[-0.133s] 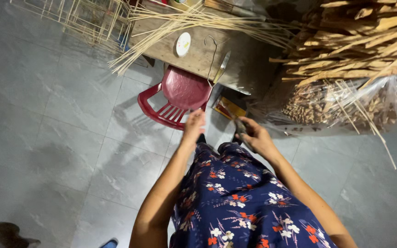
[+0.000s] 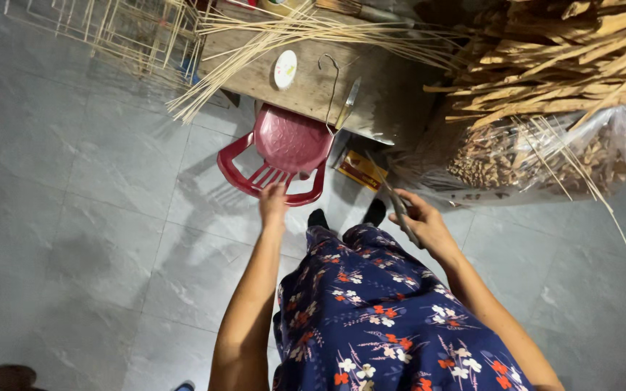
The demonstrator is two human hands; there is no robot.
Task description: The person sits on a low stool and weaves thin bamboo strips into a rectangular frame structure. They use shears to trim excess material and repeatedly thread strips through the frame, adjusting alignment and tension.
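Observation:
My left hand (image 2: 273,199) rests on the back rail of a red plastic chair (image 2: 284,148) that stands against a low wooden table (image 2: 306,87). In my right hand (image 2: 418,217), a long dark metal tool (image 2: 398,206) like a knife or shears is gripped, held just right of the chair above the grey tiled floor. I stand over the chair in a dark blue flowered skirt, with my feet showing beneath it.
On the table lie long thin bamboo sticks (image 2: 255,36), a small white round lid (image 2: 285,69), a wire hook and a blade. A yellow box (image 2: 360,170) lies on the floor. Split bamboo (image 2: 559,58) is piled over a clear bag of wood pieces (image 2: 545,156) at right.
My left hand has come to the chair's back rail. My right hand holds the tool much as before.

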